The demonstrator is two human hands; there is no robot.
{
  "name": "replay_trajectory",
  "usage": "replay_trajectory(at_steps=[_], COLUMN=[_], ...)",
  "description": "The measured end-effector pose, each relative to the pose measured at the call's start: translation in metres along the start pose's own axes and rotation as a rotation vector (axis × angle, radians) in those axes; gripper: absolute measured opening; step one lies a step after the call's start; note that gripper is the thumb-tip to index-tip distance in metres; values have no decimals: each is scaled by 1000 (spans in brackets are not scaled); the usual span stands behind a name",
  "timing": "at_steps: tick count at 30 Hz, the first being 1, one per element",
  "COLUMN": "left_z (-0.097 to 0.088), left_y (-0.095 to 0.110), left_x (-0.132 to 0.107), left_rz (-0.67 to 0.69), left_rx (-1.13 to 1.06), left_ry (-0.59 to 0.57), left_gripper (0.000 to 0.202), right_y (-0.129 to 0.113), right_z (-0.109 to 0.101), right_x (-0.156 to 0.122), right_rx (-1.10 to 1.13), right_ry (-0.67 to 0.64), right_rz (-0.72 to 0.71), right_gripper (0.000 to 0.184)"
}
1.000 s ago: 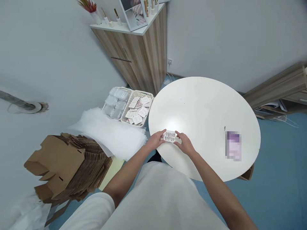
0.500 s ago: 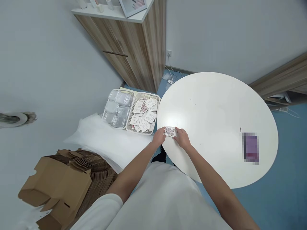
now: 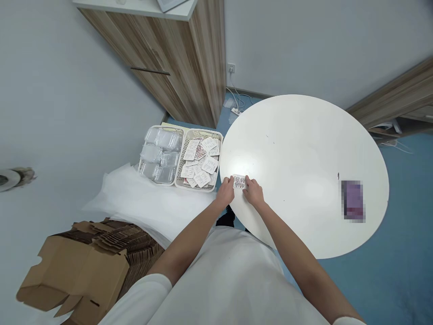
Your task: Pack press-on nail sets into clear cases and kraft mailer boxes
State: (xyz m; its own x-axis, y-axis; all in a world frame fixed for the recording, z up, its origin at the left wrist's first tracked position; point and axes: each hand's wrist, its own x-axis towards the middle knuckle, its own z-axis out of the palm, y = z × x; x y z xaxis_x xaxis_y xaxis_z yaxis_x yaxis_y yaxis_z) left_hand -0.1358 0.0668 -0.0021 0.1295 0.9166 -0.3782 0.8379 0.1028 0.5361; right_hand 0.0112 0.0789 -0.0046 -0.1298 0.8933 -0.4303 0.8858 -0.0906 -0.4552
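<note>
A small white card of press-on nails (image 3: 239, 182), with two rows of pinkish, shiny pieces, is held level over the near left edge of the white table. My left hand (image 3: 225, 191) pinches its left end between thumb and fingers. At the opposite end, my right hand (image 3: 253, 190) grips the card the same way. Close to my left hand stands a white basket (image 3: 178, 174) heaped with printed white cards (image 3: 202, 178), a few of them showing pinkish nails.
Clear plastic boxes (image 3: 170, 159) fill another basket (image 3: 140, 163). White sheeting (image 3: 135, 198) and stacked flat cardboard boxes (image 3: 77, 266) lie at the left. A blurred purple item (image 3: 353, 201) rests on the round table (image 3: 304, 144). A wood-grain cabinet (image 3: 176, 49) stands behind.
The view has shifted slightly. Both hands still hold the nail card, and the right fingers now sit more firmly on its right end.
</note>
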Motion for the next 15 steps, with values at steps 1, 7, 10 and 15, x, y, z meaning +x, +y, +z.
replay_trajectory(at_steps=[1,7,10,15], left_z=[0,6,8,6], left_y=[0,-2,-1,1], left_x=[-1,-11,-13,-7], left_rz=[-6,-119,-164,-178], left_rx=[-37,-493,-609,-621], left_ry=[1,48,88,135], left_gripper=[57,55,55,56], right_y=[0,0,-5,-13], right_z=[1,3,3,2], right_x=[-2,-21,-24,-12], right_rx=[66,769,959,1048], right_ry=[12,32,-15,-28], right_rz=[6,128,170,168], right_gripper=[62,64,69,72])
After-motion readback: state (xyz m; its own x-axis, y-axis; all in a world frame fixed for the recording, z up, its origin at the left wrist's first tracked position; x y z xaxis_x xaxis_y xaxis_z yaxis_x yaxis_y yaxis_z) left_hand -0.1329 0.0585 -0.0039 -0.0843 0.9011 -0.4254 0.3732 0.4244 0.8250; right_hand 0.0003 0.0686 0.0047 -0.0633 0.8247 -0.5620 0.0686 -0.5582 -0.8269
